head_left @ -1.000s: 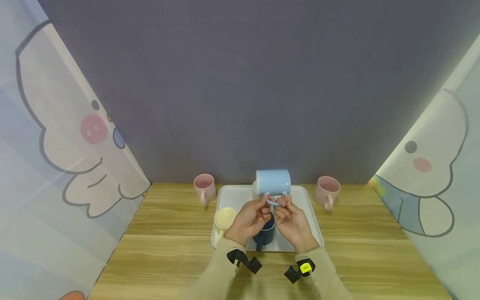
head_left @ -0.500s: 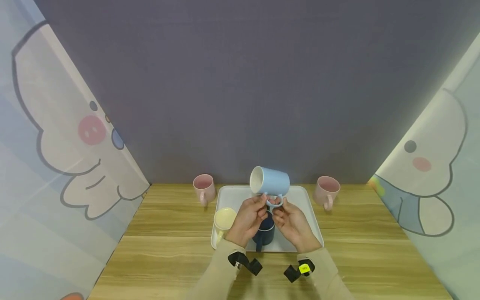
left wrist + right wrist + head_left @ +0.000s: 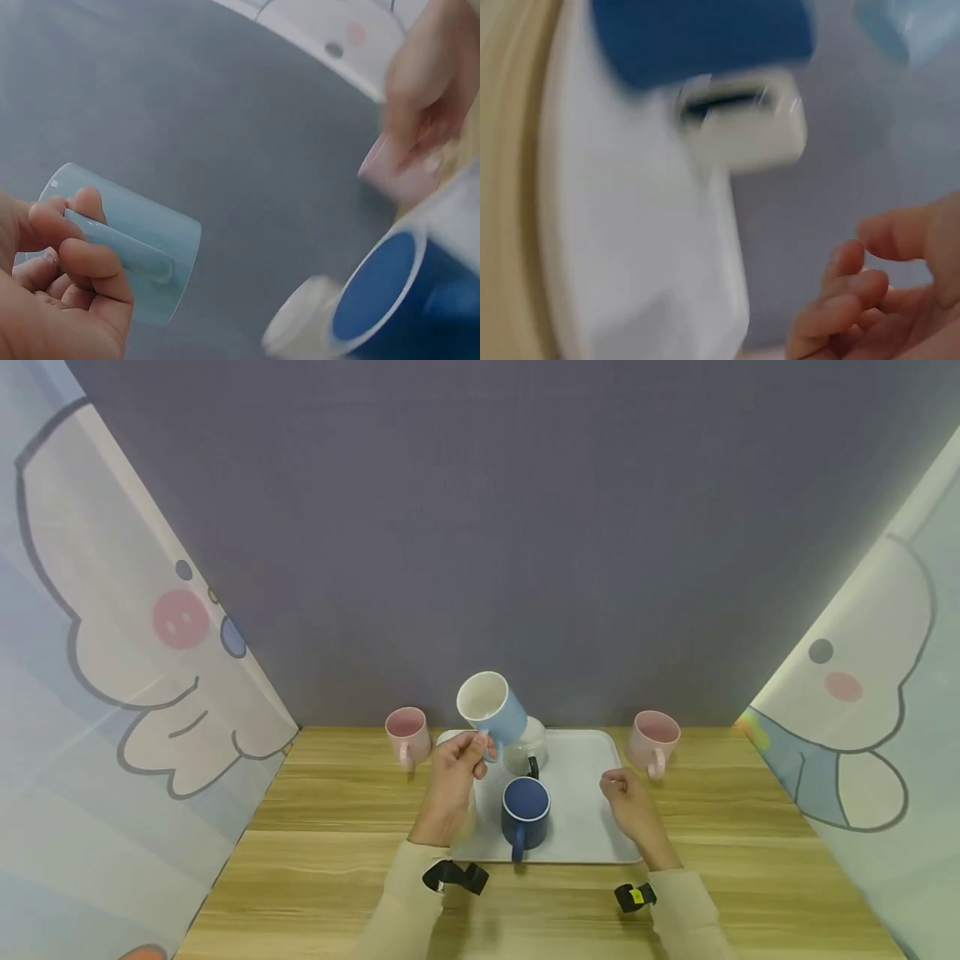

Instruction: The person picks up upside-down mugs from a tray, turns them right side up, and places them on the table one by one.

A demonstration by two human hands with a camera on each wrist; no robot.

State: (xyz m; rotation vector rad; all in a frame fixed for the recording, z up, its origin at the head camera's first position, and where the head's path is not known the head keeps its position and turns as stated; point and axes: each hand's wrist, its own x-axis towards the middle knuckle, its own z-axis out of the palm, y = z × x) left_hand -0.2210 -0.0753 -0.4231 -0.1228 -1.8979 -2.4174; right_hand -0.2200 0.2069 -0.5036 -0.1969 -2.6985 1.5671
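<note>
My left hand pinches the handle of a light blue mug, held tilted above the left back part of a white tray. In the left wrist view, the thumb and curled fingers grip that mug's handle. My right hand hovers over the tray's right edge, loosely curled and holding nothing. A dark blue mug stands on the tray, its handle toward me. Behind it stands a white mug with a black handle. The pale yellow mug is mostly hidden behind my left hand.
A pink mug stands on the wooden table left of the tray. Another pink mug stands to its right, just beyond my right hand. A dark grey panel rises behind the table.
My right hand has let go of the light blue mug and moved right. My left hand has carried the mug left and up, turning its mouth upward and toward me.
</note>
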